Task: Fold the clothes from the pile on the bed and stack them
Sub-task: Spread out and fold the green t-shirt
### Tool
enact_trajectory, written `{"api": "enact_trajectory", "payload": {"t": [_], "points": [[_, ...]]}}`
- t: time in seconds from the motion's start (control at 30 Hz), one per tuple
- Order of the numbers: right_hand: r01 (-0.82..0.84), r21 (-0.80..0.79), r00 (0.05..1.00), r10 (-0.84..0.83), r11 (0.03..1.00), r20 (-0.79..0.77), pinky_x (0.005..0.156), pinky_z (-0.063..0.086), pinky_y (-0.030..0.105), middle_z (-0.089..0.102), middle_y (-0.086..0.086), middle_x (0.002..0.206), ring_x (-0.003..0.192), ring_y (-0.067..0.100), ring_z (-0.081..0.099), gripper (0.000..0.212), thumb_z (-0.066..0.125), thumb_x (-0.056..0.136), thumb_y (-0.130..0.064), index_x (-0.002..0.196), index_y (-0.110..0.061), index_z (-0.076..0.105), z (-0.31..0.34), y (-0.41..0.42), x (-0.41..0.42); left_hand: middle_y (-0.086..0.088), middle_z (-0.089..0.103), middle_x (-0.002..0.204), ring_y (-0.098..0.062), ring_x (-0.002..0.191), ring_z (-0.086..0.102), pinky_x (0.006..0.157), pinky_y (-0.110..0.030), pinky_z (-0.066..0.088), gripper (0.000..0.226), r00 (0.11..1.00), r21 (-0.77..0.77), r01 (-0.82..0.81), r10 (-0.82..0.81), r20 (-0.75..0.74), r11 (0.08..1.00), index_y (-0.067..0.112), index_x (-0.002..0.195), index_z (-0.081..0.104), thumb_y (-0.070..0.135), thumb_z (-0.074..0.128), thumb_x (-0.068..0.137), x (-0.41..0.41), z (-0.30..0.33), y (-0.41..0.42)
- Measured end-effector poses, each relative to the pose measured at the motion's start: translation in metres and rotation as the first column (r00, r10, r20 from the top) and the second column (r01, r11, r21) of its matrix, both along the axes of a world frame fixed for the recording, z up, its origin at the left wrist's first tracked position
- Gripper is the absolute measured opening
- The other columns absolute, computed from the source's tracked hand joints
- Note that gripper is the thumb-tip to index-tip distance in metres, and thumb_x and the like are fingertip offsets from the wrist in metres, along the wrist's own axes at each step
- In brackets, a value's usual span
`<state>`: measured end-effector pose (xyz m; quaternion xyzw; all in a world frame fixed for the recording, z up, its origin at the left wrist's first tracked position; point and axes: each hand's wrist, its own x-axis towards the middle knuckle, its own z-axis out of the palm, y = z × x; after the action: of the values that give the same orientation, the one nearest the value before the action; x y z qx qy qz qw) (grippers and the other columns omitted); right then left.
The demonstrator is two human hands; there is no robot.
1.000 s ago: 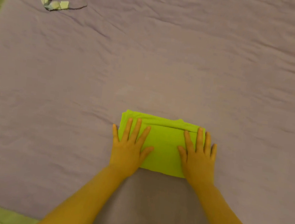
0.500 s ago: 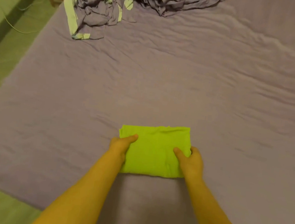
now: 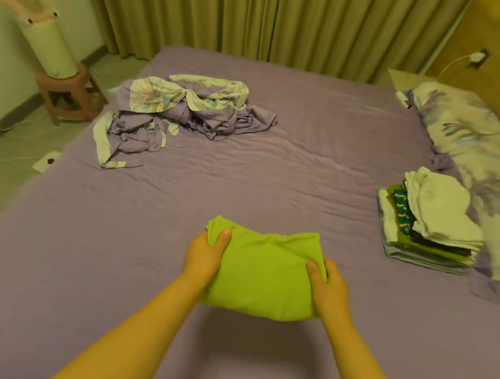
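step: folding looks done on the green garment [image 3: 264, 272]; judged to be the carry-to-stack step
green garment: folded into a compact rectangle, lower centre of frame, held between both hands; it appears lifted just off the bed [image 3: 277, 161], with a shadow on the sheet under its near edge
left hand [image 3: 203, 255]: grips the garment's left edge, thumb on top near the far left corner, fingers hidden underneath
right hand [image 3: 329, 287]: grips the right edge, thumb on top, fingers curled under the cloth
stack [image 3: 431, 231]: folded clothes at right of frame, white item on top, green and dark patterned layers below, just beside the floral pillow [image 3: 476, 159]; well apart from the held garment
pile [image 3: 185, 113]: unfolded purple and floral fabric, upper left of frame on the bed, untouched
progress: several items stacked, pile not finished; roughly mid-task by my read
next move: calls for swinging the garment right and setting it flat on the white top item, edges squared with the stack
care: cloth is soft, top edge already bunched near the left thumb; keep both sides supported so the fold does not open
risk: stack top looks lumpy and slanted, so an off-centre drop could slide off
other: fan on stool [image 3: 42, 31] at upper left, curtains [image 3: 262, 16] behind the bed
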<state>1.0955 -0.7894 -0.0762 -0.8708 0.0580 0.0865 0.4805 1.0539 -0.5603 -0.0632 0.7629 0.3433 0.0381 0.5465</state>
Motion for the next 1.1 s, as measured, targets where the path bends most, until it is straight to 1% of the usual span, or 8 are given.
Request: {"api": "enact_trajectory", "payload": {"t": [0.17, 0.33, 0.5, 0.6, 0.73, 0.87, 1.03, 1.1], "points": [[0.077, 0.025, 0.989, -0.08, 0.997, 0.123, 0.069, 0.037, 0.03, 0.065, 0.007, 0.094, 0.091, 0.028, 0.059, 0.012, 0.057, 0.093, -0.024, 0.098, -0.014, 0.062, 0.064, -0.036, -0.036, -0.02, 0.063, 0.119, -0.033, 0.112, 0.058, 0.084, -0.032, 0.042, 0.042, 0.996, -0.103, 0.091, -0.088, 0.035, 0.991, 0.003, 0.117, 0.062, 0.036, 0.057, 0.093, -0.012, 0.064, -0.033], [0.181, 0.052, 0.966, -0.188, 0.982, 0.177, 0.076, 0.041, 0.032, 0.066, 0.011, 0.106, 0.095, 0.027, 0.057, 0.022, 0.059, 0.092, -0.023, 0.11, -0.011, 0.062, 0.112, -0.088, -0.069, -0.02, 0.062, 0.119, -0.034, 0.106, 0.061, 0.089, -0.042, 0.05, 0.044, 0.976, -0.397, 0.215, -0.211, 0.055, 0.892, 0.001, 0.122, 0.055, 0.016, 0.071, 0.084, -0.03, 0.116, -0.082], [0.253, 0.111, 0.943, -0.271, 0.961, 0.195, 0.073, 0.042, 0.031, 0.066, 0.005, 0.095, 0.092, 0.025, 0.06, 0.014, 0.062, 0.09, -0.026, 0.1, -0.016, 0.064, 0.144, -0.161, -0.082, -0.017, 0.063, 0.112, -0.032, 0.105, 0.06, 0.092, -0.044, 0.048, 0.031, 0.931, -0.282, 0.357, -0.313, 0.19, 0.891, 0.007, 0.115, 0.055, 0.016, 0.067, 0.087, -0.038, 0.137, -0.144], [0.277, 0.127, 0.93, -0.299, 0.952, 0.216, 0.062, 0.041, 0.025, 0.067, 0.002, 0.091, 0.086, 0.02, 0.061, 0.005, 0.062, 0.09, -0.028, 0.092, -0.024, 0.061, 0.151, -0.211, -0.081, -0.012, 0.064, 0.102, -0.028, 0.094, 0.06, 0.082, -0.037, 0.048, 0.022, 0.91, -0.235, 0.385, -0.324, 0.259, 0.892, 0.011, 0.106, 0.057, 0.018, 0.066, 0.088, -0.031, 0.139, -0.191], [0.332, 0.132, 0.907, -0.354, 0.934, 0.226, 0.067, 0.039, 0.024, 0.064, 0.005, 0.107, 0.095, 0.02, 0.058, 0.023, 0.063, 0.09, -0.026, 0.11, -0.016, 0.061, 0.146, -0.291, -0.065, -0.006, 0.066, 0.089, -0.024, 0.084, 0.061, 0.068, -0.032, 0.047, 0.012, 0.894, -0.213, 0.389, -0.312, 0.32, 0.896, 0.011, 0.099, 0.062, 0.018, 0.064, 0.09, -0.011, 0.136, -0.269], [0.341, 0.122, 0.92, -0.357, 0.932, 0.161, 0.082, 0.04, 0.029, 0.059, 0.009, 0.123, 0.114, 0.029, 0.054, 0.046, 0.063, 0.09, -0.024, 0.131, -0.008, 0.05, 0.14, -0.376, -0.031, -0.007, 0.068, 0.092, -0.024, 0.087, 0.063, 0.077, -0.037, 0.05, 0.003, 0.898, -0.219, 0.362, -0.275, 0.344, 0.906, 0.019, 0.093, 0.063, 0.019, 0.064, 0.09, 0.01, 0.134, -0.352], [0.291, 0.108, 0.95, -0.301, 0.951, 0.088, 0.066, 0.042, 0.033, 0.067, 0.011, 0.091, 0.081, 0.025, 0.059, 0.015, 0.064, 0.089, -0.023, 0.091, -0.009, 0.063, 0.144, -0.442, 0.015, -0.002, 0.068, 0.09, -0.019, 0.085, 0.063, 0.071, -0.033, 0.05, 0.001, 0.91, -0.212, 0.315, -0.231, 0.343, 0.925, 0.022, 0.09, 0.062, 0.022, 0.061, 0.091, 0.038, 0.14, -0.421], [0.273, 0.097, 0.957, -0.28, 0.957, 0.07, 0.064, 0.041, 0.033, 0.065, 0.01, 0.08, 0.076, 0.026, 0.059, 0.019, 0.064, 0.089, -0.024, 0.082, -0.006, 0.063, 0.144, -0.457, 0.035, -0.004, 0.067, 0.091, -0.021, 0.087, 0.063, 0.075, -0.036, 0.05, 0.004, 0.919, -0.203, 0.285, -0.208, 0.335, 0.937, 0.02, 0.09, 0.062, 0.023, 0.059, 0.093, 0.051, 0.141, -0.436]]}}
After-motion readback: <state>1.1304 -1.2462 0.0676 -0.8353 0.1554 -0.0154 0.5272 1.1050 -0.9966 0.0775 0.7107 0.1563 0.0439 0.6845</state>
